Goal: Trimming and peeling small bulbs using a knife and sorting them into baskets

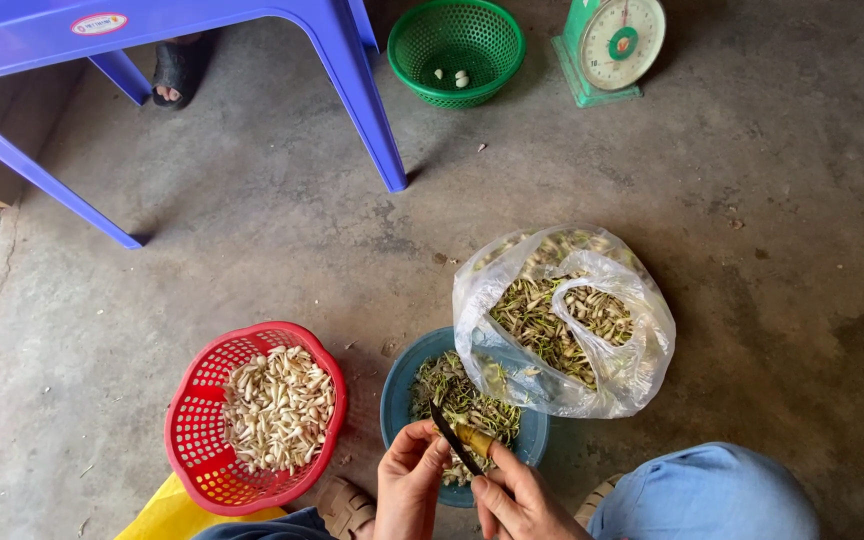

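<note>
Over blue bowl [397,385] | my right hand [522,500] grips knife [455,440] | my left hand [410,485] pinches a clove, hidden by fingers | red basket [192,420] left, bag [642,360] right

The bottom edge is cutting off both the left hand [410,490] and the right hand [522,500] at the wrists. Whatever the left fingers are pinching is too small to tell. At 7 o'clock, a yellow bag [167,515] is running out of frame. The blue plastic table [152,40] at 11 o'clock is showing only partly, hiding most of a sandalled foot [174,75]. The clear bag [562,320] is covering part of the blue bowl [397,385].
</note>
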